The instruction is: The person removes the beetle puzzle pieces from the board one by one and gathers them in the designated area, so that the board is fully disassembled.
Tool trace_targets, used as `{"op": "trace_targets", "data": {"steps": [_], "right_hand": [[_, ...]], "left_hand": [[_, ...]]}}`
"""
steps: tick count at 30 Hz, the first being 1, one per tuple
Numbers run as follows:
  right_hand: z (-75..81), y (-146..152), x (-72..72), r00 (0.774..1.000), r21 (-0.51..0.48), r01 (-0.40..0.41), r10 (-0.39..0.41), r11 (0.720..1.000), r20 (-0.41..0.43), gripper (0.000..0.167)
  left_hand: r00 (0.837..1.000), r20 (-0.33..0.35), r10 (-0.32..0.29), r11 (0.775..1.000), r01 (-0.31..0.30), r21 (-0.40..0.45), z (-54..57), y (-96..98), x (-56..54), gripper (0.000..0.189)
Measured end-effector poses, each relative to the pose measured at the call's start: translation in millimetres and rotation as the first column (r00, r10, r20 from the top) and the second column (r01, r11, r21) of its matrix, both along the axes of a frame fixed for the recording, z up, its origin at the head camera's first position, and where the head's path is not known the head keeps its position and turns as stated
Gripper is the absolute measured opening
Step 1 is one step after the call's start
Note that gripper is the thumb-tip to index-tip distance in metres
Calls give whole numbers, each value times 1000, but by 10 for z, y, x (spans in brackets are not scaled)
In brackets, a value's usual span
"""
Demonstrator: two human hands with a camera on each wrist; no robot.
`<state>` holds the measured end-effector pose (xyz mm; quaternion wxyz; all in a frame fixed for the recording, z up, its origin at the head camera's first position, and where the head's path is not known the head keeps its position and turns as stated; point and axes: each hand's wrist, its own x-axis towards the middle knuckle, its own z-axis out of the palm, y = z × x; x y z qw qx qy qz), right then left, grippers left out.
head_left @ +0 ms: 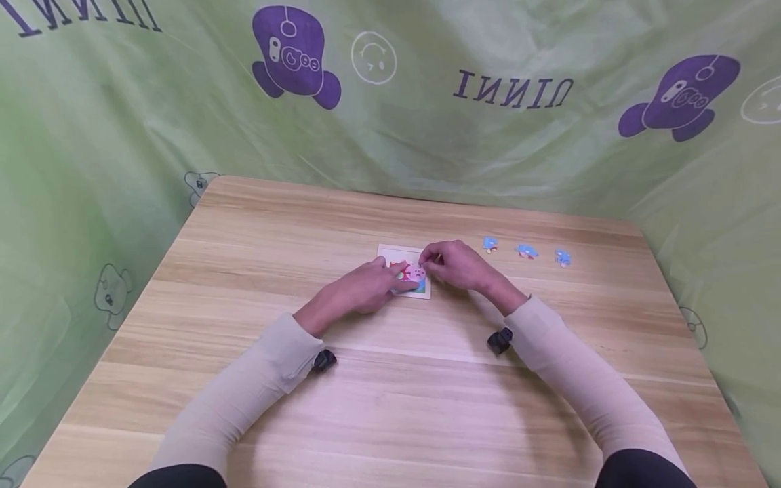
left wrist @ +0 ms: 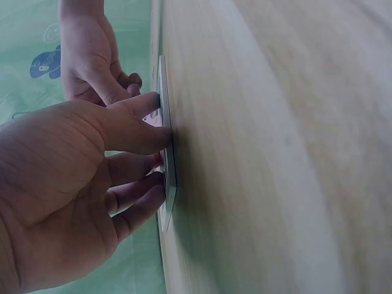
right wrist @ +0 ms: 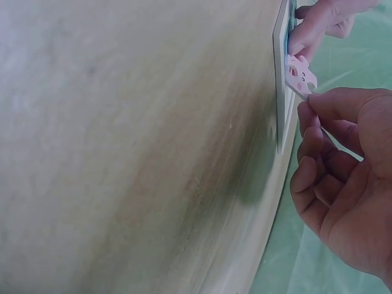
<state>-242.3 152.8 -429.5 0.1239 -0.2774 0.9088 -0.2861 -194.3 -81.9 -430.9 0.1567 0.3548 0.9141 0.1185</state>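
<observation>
A small jigsaw tray [head_left: 427, 295] with a white border lies near the middle of the wooden table, partly filled with colourful pieces. My left hand [head_left: 369, 283] rests on its left side, fingers spread over the picture, and in the left wrist view its fingertips [left wrist: 160, 136] touch the tray's face and edge. From the right, my right hand [head_left: 457, 264] pinches a pink puzzle piece [right wrist: 300, 75] with a printed face between thumb and index finger. That piece is tilted off the tray, one end close to the surface; whether it touches is hard to tell.
Three loose blue puzzle pieces lie in a row to the right of the tray: one nearest [head_left: 490, 244], one in the middle [head_left: 526, 251] and one farthest right [head_left: 563, 257]. A green printed curtain [head_left: 390, 149] hangs behind the table's far edge [head_left: 421, 198].
</observation>
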Motion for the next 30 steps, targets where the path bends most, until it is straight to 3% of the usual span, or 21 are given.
{"op": "trace_targets", "data": {"steps": [13, 30], "right_hand": [[17, 19, 46, 999, 28, -33, 33, 999, -13, 12], [93, -93, -18, 999, 1, 43, -43, 999, 7, 13]], "left_hand": [[1000, 0, -6, 1000, 6, -2, 24, 1, 11, 49], [1000, 9, 9, 1000, -9, 8, 17, -2, 7, 50]]}}
